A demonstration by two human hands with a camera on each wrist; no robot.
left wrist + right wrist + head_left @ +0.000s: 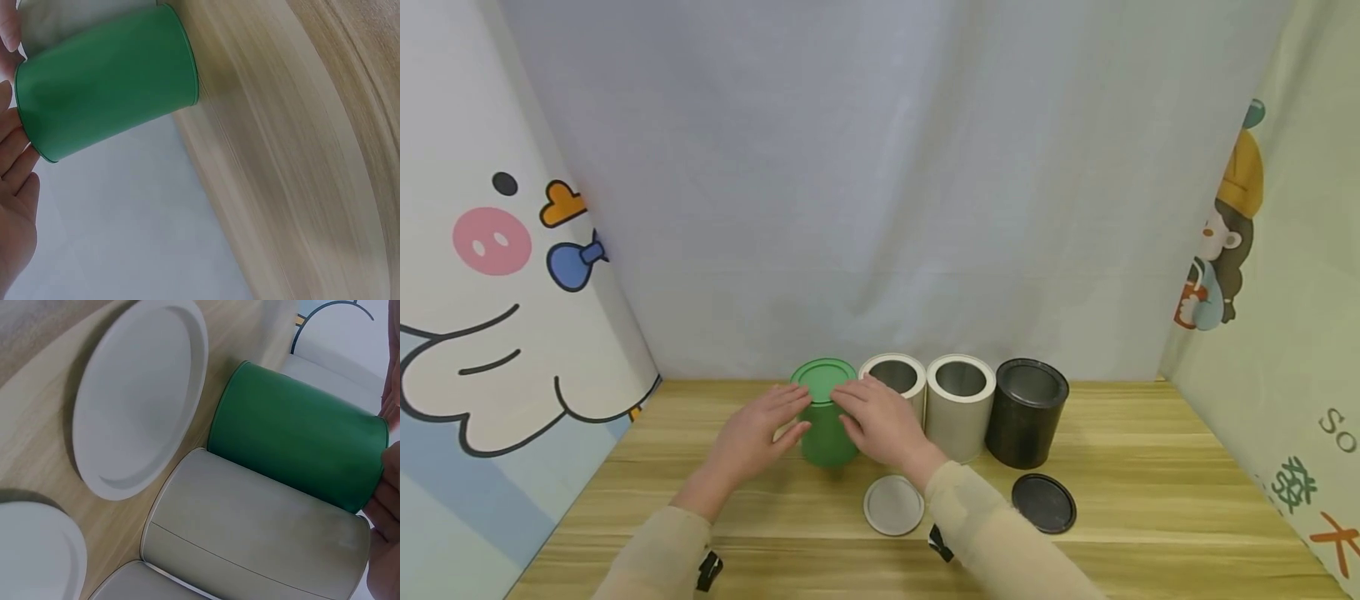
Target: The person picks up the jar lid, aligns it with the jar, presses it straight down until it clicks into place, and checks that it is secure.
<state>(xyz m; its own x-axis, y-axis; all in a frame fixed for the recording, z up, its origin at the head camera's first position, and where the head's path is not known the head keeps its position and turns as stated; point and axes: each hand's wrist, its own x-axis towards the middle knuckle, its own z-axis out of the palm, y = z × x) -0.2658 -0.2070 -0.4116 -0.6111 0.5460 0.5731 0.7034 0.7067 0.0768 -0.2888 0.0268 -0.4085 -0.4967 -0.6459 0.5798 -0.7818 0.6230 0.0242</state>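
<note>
A green can (831, 437) stands upright at the left end of a row of cans, and a green lid (826, 377) covers its top. My left hand (760, 433) touches the left side of the can's top rim with its fingers fairly straight. On the right side of that rim lie the fingers of my right hand (883, 421), extended over the lid's edge. Both wrist views show fingertips at the top end of the green can, its side wall being free of them. Part of the neighbouring light can (916, 404) is hidden behind my right hand.
Beside it stand another light can (958, 425) and a black can (1024, 429), both with open tops. A pale lid (893, 506) and a black lid (1044, 503) lie on the wooden table (790, 550). In the right wrist view, another pale lid (37, 553) appears.
</note>
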